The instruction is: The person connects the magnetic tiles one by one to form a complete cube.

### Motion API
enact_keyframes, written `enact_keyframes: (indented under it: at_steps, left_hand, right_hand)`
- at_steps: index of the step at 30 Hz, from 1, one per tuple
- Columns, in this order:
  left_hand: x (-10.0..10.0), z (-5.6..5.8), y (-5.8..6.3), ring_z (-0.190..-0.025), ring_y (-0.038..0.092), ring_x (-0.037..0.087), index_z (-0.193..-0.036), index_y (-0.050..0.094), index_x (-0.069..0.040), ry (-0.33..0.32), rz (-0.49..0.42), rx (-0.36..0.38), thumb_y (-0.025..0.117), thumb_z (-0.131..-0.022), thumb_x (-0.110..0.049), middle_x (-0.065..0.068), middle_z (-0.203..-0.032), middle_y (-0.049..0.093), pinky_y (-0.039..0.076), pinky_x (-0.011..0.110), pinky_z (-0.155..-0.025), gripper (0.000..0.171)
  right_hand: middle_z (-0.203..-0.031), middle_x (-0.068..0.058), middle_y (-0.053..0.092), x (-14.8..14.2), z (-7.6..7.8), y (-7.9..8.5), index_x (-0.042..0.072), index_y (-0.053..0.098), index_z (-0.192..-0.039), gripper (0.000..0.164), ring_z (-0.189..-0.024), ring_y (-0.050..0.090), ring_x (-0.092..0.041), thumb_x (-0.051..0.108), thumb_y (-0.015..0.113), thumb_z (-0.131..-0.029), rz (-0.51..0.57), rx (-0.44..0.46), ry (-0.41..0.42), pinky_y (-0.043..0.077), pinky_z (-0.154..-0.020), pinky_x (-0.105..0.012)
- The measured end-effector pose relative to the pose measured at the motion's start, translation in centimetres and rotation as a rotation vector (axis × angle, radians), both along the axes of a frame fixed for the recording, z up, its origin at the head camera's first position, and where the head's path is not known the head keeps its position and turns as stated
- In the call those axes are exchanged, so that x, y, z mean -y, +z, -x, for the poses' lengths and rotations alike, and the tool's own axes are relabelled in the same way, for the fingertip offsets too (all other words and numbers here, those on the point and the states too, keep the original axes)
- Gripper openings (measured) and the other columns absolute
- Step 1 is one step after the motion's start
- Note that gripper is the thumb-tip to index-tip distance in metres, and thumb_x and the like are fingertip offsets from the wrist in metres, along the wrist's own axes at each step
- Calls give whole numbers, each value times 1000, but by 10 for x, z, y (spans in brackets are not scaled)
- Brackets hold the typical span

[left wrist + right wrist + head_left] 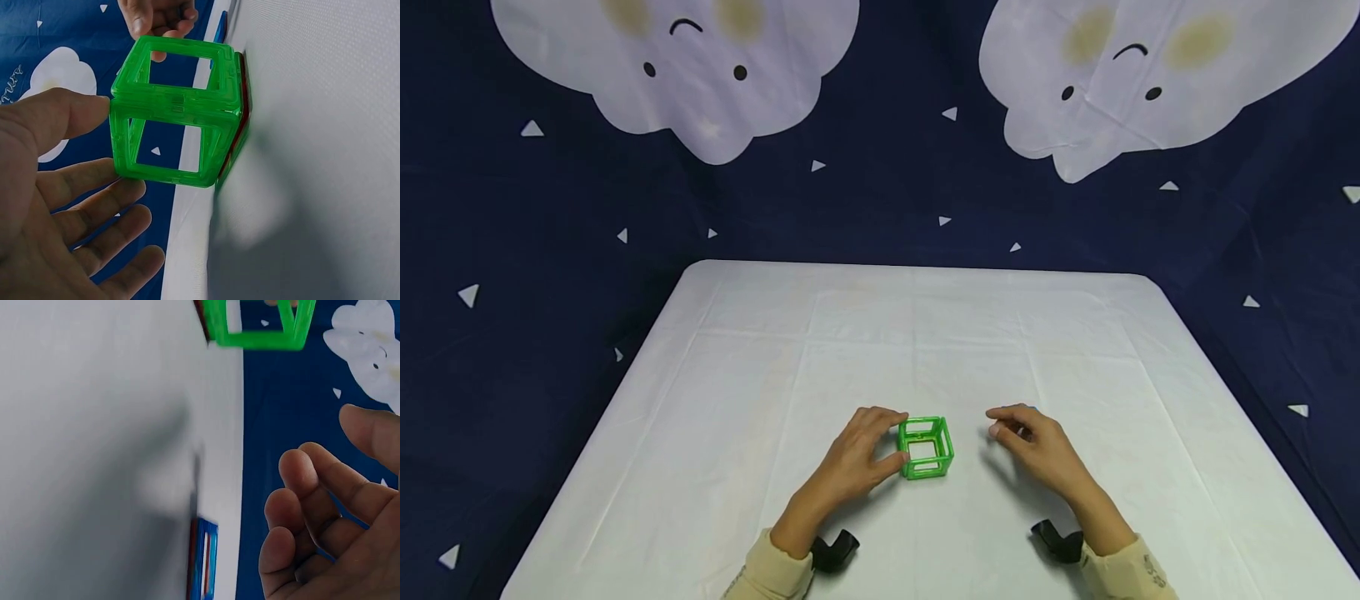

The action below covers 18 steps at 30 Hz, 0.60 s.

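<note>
A cube of translucent green magnetic tiles (925,474) sits on the white table, its square faces open in the middle. My left hand (853,450) pinches its left side between thumb and fingertips, the other fingers spread below in the left wrist view. Along the cube's table side runs a dark red edge (242,106). Apart from the cube, to its right, my right hand (1037,442) hovers with loosely bent fingers and holds nothing. Beneath that hand, flat on the table, lies a blue tile piece with a red layer (203,556); in the head view the hand mostly hides it.
The white table (917,333) has rounded far corners and faint creases. Behind it hangs a dark blue cloth (880,200) with white clouds and small triangles. A black wrist device (835,552) shows at the left cuff, another (1057,542) at the right.
</note>
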<state>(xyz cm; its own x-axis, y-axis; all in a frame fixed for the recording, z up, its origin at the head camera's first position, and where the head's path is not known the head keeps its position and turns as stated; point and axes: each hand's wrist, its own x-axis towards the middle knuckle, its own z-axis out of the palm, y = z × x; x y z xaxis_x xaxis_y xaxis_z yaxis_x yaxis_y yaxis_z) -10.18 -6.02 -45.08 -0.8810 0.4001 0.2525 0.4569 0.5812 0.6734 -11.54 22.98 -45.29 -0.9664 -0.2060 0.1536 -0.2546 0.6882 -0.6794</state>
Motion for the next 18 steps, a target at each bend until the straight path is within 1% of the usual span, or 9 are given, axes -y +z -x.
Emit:
enact_keyframes:
  at_steps: [3,6,9,13,18]
  left_hand:
    - [1,1,1,-113,52,17,-124,59,-10,-8,2,-10,71,-81,-21,1,-117,61,46,36,-92,45]
    - [2,1,1,-113,52,18,-124,60,-10,-9,5,-14,71,-81,-20,1,-118,61,46,36,-92,45]
    - [2,1,2,-113,52,18,-124,59,-10,-9,8,-9,70,-81,-19,1,-118,61,46,37,-93,45]
    - [3,1,2,-114,52,18,-124,59,-10,-8,10,-2,70,-82,-19,1,-118,61,46,38,-94,45]
    - [3,1,2,-114,52,18,-124,59,-10,-2,18,-8,70,-82,-20,1,-117,61,46,38,-94,44]
  right_hand:
    - [-84,8,62,-7,2,0,10,69,-108,24,-74,49,0,21,68,-87,-39,-25,-7,43,-65,-22]
    - [-87,7,62,-16,4,-1,11,69,-110,27,-78,50,-4,21,69,-85,-80,-20,-20,43,-67,-23]
    - [-95,2,63,-25,5,-2,12,67,-113,32,-84,50,-11,22,71,-84,-114,0,-33,42,-70,-25]
    - [-105,-7,60,-37,7,-5,9,64,-118,40,-92,48,-19,26,73,-82,-158,27,-49,38,-74,-29]
    - [-109,-13,56,-48,9,-8,5,61,-121,50,-97,44,-25,26,75,-78,-211,35,-58,37,-77,-34]
